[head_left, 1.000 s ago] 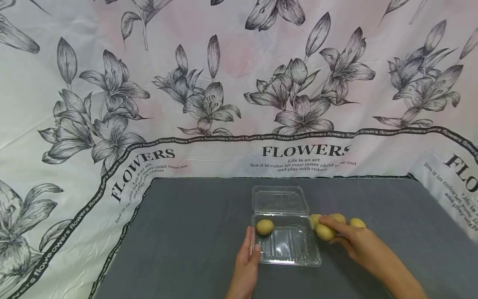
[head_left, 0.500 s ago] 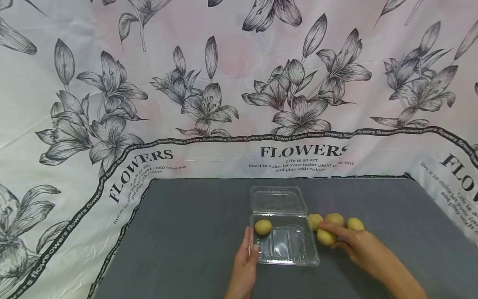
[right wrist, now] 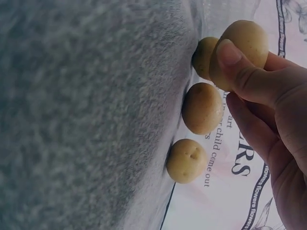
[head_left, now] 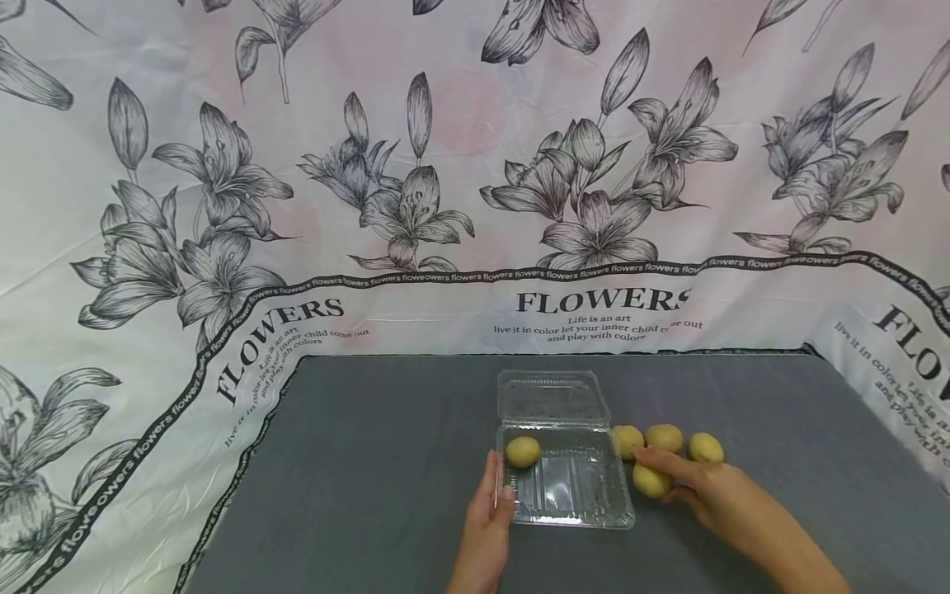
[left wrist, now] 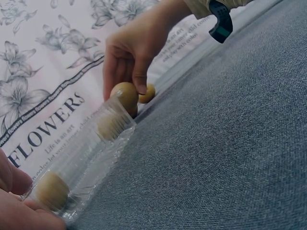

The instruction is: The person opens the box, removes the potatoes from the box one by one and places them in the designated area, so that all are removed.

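Note:
A clear plastic clamshell container lies with its lid folded back, away from me. One small yellow potato sits in its far left corner. My left hand grips the container's left wall, thumb at the near side and fingers along the outside. To the right of the container, my right hand pinches another potato between thumb and fingers. In the right wrist view this held potato overlaps a potato behind it. Two more potatoes, a middle one and an outer one, rest on the table.
The dark grey table extends to both sides of the container. A white cloth printed with flowers and lettering hangs along its back and left edges. A dark wristband circles my right wrist.
My right hand has drawn the pinched potato slightly toward me and right, apart from the others behind it. My left hand keeps its grip on the container, and the head view has shifted slightly.

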